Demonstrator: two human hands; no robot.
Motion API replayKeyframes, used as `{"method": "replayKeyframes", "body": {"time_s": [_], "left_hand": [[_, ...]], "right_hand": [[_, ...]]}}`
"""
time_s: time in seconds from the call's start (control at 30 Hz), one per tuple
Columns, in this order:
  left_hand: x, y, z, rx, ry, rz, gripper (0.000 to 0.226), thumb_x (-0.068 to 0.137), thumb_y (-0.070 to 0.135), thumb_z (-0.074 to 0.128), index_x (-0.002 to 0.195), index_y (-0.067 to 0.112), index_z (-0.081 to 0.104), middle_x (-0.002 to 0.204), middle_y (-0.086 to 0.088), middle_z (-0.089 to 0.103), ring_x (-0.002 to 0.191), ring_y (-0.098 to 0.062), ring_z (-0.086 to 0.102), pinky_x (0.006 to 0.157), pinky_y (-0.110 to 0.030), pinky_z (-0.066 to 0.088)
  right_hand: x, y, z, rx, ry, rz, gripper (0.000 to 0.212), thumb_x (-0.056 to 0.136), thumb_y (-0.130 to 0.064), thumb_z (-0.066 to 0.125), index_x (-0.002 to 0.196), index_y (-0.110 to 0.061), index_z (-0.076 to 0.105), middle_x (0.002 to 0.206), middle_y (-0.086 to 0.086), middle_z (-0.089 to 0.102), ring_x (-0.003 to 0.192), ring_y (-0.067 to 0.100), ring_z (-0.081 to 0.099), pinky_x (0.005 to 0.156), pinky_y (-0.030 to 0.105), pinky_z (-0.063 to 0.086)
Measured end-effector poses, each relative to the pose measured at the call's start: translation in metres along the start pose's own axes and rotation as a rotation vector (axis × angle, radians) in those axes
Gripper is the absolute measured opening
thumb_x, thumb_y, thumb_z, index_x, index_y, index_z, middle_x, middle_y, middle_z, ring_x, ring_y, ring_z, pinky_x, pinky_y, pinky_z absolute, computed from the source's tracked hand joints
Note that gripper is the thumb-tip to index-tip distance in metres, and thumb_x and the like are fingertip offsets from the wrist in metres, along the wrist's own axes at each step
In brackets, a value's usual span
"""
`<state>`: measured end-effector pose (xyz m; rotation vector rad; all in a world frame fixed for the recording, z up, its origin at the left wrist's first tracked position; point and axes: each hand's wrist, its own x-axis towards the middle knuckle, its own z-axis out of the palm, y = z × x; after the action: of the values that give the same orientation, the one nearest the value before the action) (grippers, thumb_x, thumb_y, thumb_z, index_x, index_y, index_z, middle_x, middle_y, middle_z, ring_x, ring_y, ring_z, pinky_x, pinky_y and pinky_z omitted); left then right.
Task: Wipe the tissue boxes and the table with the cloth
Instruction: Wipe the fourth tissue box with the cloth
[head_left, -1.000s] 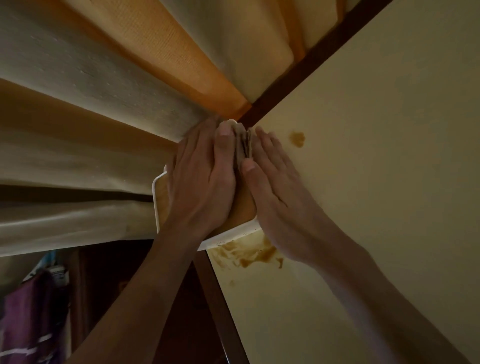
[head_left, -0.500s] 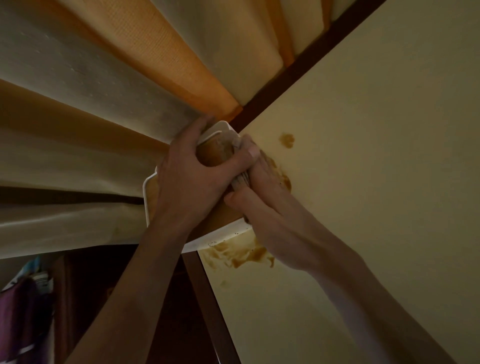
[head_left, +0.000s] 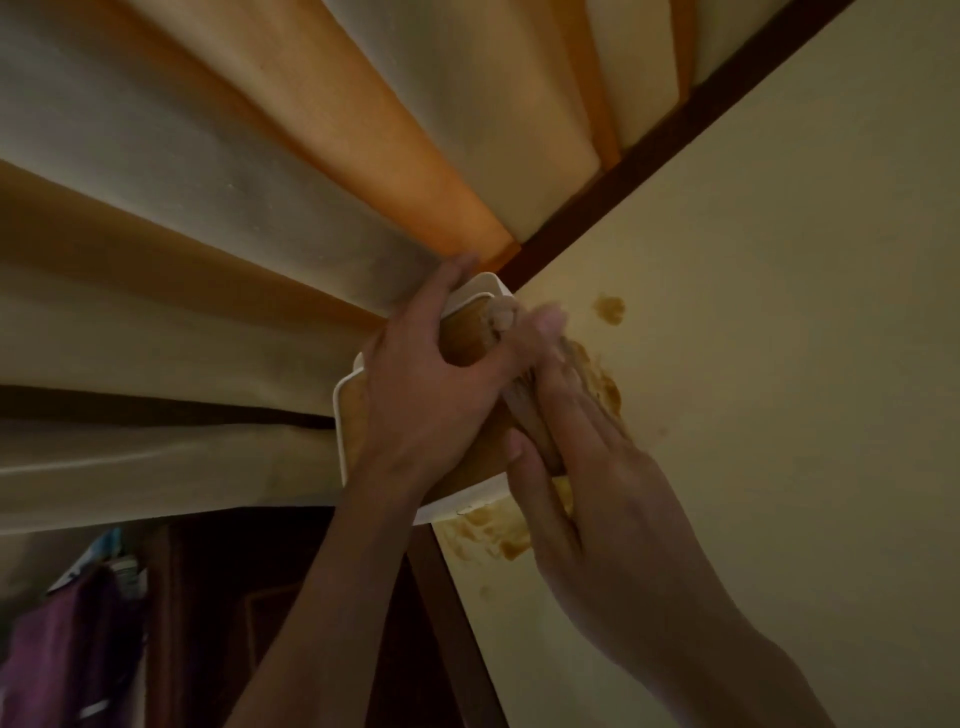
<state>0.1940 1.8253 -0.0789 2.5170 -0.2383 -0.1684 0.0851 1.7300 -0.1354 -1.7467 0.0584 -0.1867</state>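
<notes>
Looking down at the desk (head_left: 779, 364) corner, we find the box (head_left: 340, 410), white-rimmed with a tan top, sitting at the corner against the curtain (head_left: 208, 260). Most of its top is covered by the left hand (head_left: 431, 395), so we cannot make out any opening or its full outline; only the left rim, the far corner and a strip of the near edge show.

We note the left hand grasping the box from above: its fingers curl over the far side toward the curtain, and its thumb reaches across the top to the right.

The cloth (head_left: 530, 410), a folded tan strip, lies along the right side of the box. Its far end is bunched and blurred near the box's far corner, and its near end disappears under the right hand (head_left: 587, 483). We see that hand lying with fingers straight along the cloth, thumb on the box side, pressing it rather than clenching it. The fingertips are blurred.

Brown stains (head_left: 498, 535) mark the desk just before the box; another smear shows beside the right fingers, partly hidden by them, and a small separate spot (head_left: 610, 307) lies further off. Below the desk edge the space is dark; a purple fabric (head_left: 67, 649) at lower left is too dim to identify.
</notes>
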Motion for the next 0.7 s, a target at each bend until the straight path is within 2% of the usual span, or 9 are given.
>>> {"method": "replayKeyframes", "body": {"time_s": [0.07, 0.17, 0.27, 0.4, 0.47, 0.57, 0.63, 0.7], "left_hand": [[0.0, 0.0, -0.003, -0.024, -0.019, -0.018, 0.095, 0.053, 0.097, 0.059, 0.139, 0.062, 0.042, 0.145, 0.029, 0.046, 0.14, -0.007, 0.04, 0.113, -0.046, 0.04], [0.003, -0.004, -0.005, -0.055, -0.019, -0.012, 0.086, 0.06, 0.088, 0.067, 0.138, 0.06, 0.044, 0.142, 0.027, 0.05, 0.137, -0.008, 0.044, 0.111, -0.046, 0.042], [0.006, -0.007, -0.005, -0.1, 0.009, -0.006, 0.068, 0.072, 0.073, 0.067, 0.136, 0.056, 0.05, 0.137, 0.025, 0.055, 0.133, -0.005, 0.049, 0.109, -0.043, 0.044], [0.008, -0.007, -0.004, -0.102, 0.014, -0.003, 0.06, 0.077, 0.071, 0.061, 0.135, 0.055, 0.053, 0.136, 0.027, 0.056, 0.132, -0.004, 0.048, 0.11, -0.043, 0.043], [0.009, -0.009, -0.004, -0.107, 0.01, 0.006, 0.06, 0.079, 0.072, 0.061, 0.136, 0.054, 0.053, 0.137, 0.027, 0.056, 0.133, -0.004, 0.048, 0.111, -0.044, 0.043], [0.007, -0.01, -0.005, -0.095, 0.02, 0.025, 0.062, 0.08, 0.072, 0.062, 0.137, 0.051, 0.053, 0.137, 0.028, 0.055, 0.131, 0.002, 0.048, 0.11, -0.041, 0.044], [0.006, -0.01, -0.005, -0.082, 0.032, 0.039, 0.064, 0.079, 0.073, 0.063, 0.138, 0.05, 0.053, 0.136, 0.027, 0.055, 0.13, 0.002, 0.049, 0.11, -0.04, 0.045], [0.006, -0.011, -0.005, -0.072, 0.04, 0.049, 0.067, 0.077, 0.075, 0.063, 0.138, 0.049, 0.053, 0.136, 0.027, 0.055, 0.13, 0.001, 0.048, 0.109, -0.041, 0.045]], "right_hand": [[0.008, -0.006, 0.0, -0.07, -0.047, -0.041, 0.058, 0.109, -0.032, 0.031, 0.164, -0.023, 0.014, 0.171, -0.005, 0.015, 0.157, 0.01, 0.017, 0.123, 0.043, 0.031], [0.015, -0.012, -0.002, -0.111, -0.073, -0.041, 0.057, 0.109, -0.036, 0.029, 0.164, -0.024, 0.017, 0.171, 0.0, 0.018, 0.156, 0.016, 0.024, 0.12, 0.043, 0.036], [0.014, -0.012, -0.006, -0.042, -0.078, -0.047, 0.054, 0.111, -0.032, 0.033, 0.163, -0.026, 0.019, 0.171, -0.004, 0.018, 0.157, 0.009, 0.015, 0.124, 0.04, 0.03], [0.009, -0.008, -0.012, 0.058, -0.072, -0.027, 0.054, 0.11, -0.03, 0.041, 0.161, -0.036, 0.025, 0.169, -0.015, 0.02, 0.155, -0.001, 0.011, 0.124, 0.038, 0.03], [0.005, -0.005, -0.016, 0.127, -0.036, -0.01, 0.05, 0.108, -0.028, 0.048, 0.156, -0.038, 0.038, 0.164, -0.018, 0.031, 0.151, -0.007, 0.018, 0.121, 0.03, 0.034], [-0.002, -0.001, -0.021, 0.238, 0.029, 0.02, 0.043, 0.104, -0.026, 0.056, 0.144, -0.041, 0.055, 0.152, -0.023, 0.048, 0.145, -0.011, 0.031, 0.112, 0.008, 0.03], [-0.007, 0.001, -0.025, 0.284, 0.022, 0.059, 0.038, 0.102, -0.031, 0.058, 0.137, -0.047, 0.06, 0.142, -0.03, 0.055, 0.14, -0.011, 0.039, 0.108, 0.005, 0.032], [-0.008, 0.001, -0.031, 0.305, 0.033, 0.1, 0.033, 0.099, -0.04, 0.056, 0.13, -0.046, 0.067, 0.13, -0.028, 0.065, 0.129, -0.008, 0.054, 0.097, 0.004, 0.042]]}}
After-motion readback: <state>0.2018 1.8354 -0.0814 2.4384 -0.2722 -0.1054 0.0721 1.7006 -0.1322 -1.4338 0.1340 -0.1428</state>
